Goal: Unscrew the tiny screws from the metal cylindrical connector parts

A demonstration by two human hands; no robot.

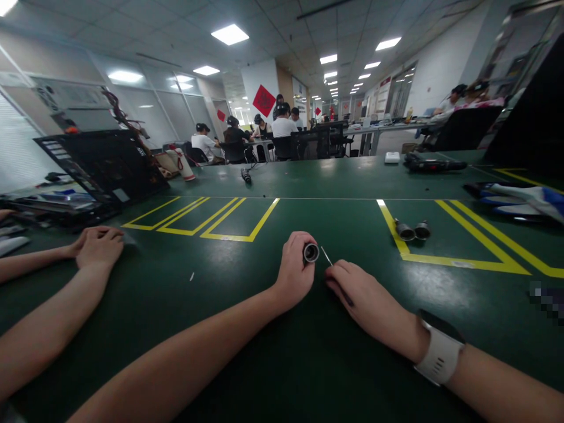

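My left hand (296, 271) is closed around a short metal cylinder (311, 252), its round open end turned towards me. Just to the right, my right hand (352, 288) grips a small screwdriver (326, 255); the thin shaft points up and left at the cylinder, without clear contact. Part of its dark handle shows under the fingers. Two similar metal cylinders (405, 230) lie side by side near a yellow tape line further right. Both hands are low over the green table (247, 352).
A co-worker's hands (99, 247) rest on the table at the left. Yellow tape outlines (227, 237) mark the surface. Gloves (520, 200), a black tool (434, 163) and a white case (392, 157) lie at the right rear. A black frame (101, 164) stands at the left.
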